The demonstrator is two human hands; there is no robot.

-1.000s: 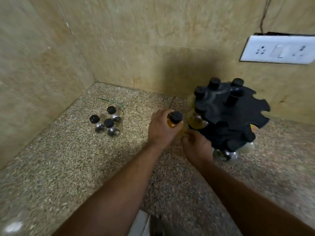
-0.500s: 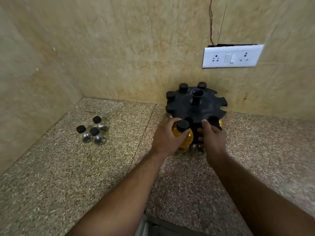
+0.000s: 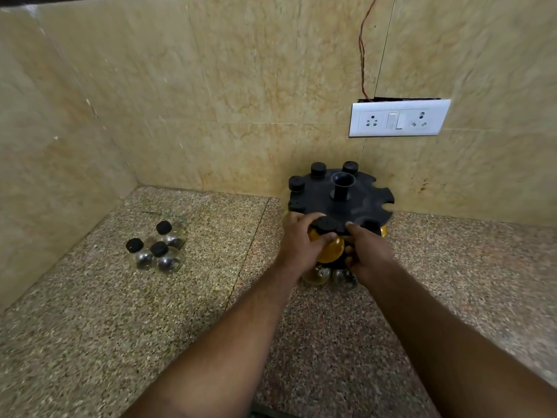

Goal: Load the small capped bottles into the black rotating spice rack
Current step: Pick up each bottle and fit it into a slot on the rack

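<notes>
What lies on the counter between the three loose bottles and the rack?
Nothing: in the head view, bare counter separates the bottles from the rack.

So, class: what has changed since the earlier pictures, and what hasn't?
The left hand carried the yellow bottle rightwards to the black rack, at its near slot, still gripping it. The right hand rose to hold its top rim. The three clear bottles stayed put.

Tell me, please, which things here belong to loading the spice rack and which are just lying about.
Part of the job:
spice rack, gripped at its edge by the right hand;
yellow bottle, held by the left hand at a slot;
three clear bottles standing on the counter.

Just there:
switch plate;
wire above it.
</notes>
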